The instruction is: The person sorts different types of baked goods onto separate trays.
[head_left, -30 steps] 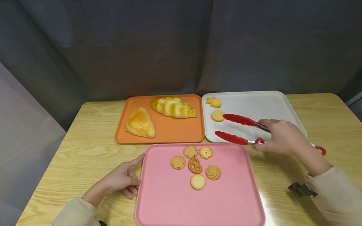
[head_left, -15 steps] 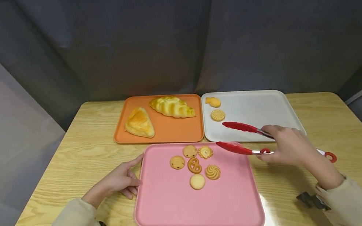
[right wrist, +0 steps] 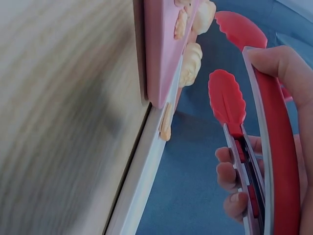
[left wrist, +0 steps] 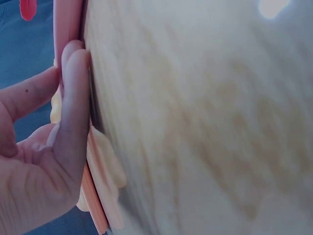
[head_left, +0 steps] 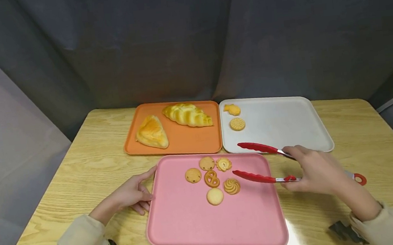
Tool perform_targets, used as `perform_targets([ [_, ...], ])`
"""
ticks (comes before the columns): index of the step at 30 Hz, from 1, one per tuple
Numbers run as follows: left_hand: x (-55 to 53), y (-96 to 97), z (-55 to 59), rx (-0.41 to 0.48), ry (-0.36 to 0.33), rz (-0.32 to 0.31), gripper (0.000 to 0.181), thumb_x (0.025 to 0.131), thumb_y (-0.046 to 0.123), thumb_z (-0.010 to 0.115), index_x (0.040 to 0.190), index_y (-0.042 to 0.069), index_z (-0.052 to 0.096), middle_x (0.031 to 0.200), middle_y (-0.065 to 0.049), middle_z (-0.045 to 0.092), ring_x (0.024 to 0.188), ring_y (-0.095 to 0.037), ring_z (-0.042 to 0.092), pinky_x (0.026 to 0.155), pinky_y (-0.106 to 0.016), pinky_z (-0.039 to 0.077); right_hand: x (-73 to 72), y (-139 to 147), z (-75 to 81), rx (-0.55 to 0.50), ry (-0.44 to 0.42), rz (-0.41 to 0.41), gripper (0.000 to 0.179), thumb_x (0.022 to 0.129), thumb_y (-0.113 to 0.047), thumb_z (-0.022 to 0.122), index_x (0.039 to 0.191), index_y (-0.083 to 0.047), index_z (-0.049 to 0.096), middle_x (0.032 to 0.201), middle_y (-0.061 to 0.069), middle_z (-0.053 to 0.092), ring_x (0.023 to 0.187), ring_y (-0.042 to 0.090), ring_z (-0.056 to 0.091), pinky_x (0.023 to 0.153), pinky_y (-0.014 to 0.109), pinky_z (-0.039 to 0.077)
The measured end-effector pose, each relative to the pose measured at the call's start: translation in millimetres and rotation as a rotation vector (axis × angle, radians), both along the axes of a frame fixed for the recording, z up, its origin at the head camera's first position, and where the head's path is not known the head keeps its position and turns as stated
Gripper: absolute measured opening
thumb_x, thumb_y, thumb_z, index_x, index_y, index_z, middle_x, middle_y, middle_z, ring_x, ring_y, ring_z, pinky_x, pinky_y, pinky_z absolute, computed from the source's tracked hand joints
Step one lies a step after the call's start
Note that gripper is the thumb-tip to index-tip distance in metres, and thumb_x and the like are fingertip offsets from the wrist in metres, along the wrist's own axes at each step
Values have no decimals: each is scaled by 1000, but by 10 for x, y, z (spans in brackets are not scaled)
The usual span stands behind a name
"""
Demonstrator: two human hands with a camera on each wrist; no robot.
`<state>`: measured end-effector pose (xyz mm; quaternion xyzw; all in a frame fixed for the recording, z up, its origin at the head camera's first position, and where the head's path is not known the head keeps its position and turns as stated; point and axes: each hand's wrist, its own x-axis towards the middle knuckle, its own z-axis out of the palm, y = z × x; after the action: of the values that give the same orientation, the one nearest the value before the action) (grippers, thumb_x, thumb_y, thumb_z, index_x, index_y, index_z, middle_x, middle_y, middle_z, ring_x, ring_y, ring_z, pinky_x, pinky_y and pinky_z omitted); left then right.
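My right hand (head_left: 318, 171) grips a pair of red-tipped tongs (right wrist: 279, 147) with the thumb on one arm and the fingers round the other. The tongs' arms stand apart with nothing between them. One tip hovers at the pink tray's right side, near a swirl cookie (head_left: 231, 186); the other is by the white tray's front edge. My left hand (head_left: 132, 195) pinches the left rim of the pink tray (head_left: 189, 223), thumb at the rim and fingers along its side. On this tray lie a pretzel cookie (head_left: 211, 178), a plain round cookie (head_left: 214, 196) and several others.
Behind, an orange tray (head_left: 181, 145) holds a triangular pastry (head_left: 151, 132) and a braided bread (head_left: 187, 115). Beside it, a white tray (head_left: 278, 118) carries a fish-shaped cookie (head_left: 232, 109) and a round biscuit (head_left: 237, 124). Dark curtains (head_left: 152, 43) hang beyond the wooden table (head_left: 89, 161).
My right hand has drawn the tongs back from the round biscuit on the white tray toward the pink tray. The left hand stays at the rim, and the food has not moved.
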<state>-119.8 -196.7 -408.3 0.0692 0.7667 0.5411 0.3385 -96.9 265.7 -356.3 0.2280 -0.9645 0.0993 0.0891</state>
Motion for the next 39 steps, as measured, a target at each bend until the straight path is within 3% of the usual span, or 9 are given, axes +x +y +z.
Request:
perform_targets([
  [7,-2,6,9,-6,-4,6,81,85,-3,56,148,19,9,62,-18,61,47,-19,60,47,-39,54,99,-23,-31,-9,14,41,77,52,-40,82,116,-9,53,93,5,62,63,13,56,49,27,44],
  [14,7,-2,14,8,5,0,82,85,-4,57,148,17,9,62,-18,61,47,-19,60,47,-39,54,210,-24,-27,29,-37,48,82,55,-42,81,127,-16,51,95,5,59,50,4,37,43,19,32],
  [24,1,-1,3,4,14,-1,81,84,-4,56,148,16,10,62,-16,61,47,-18,59,46,-38,54,351,-23,-11,57,-17,76,77,51,-45,81,119,-16,59,90,2,59,63,9,51,48,23,42],
  [39,-2,1,-7,4,10,4,82,84,-3,57,148,18,10,62,-16,61,47,-18,60,46,-39,54,407,-79,-110,80,-57,81,79,51,-58,78,118,-19,62,89,-3,57,62,2,45,45,18,36],
])
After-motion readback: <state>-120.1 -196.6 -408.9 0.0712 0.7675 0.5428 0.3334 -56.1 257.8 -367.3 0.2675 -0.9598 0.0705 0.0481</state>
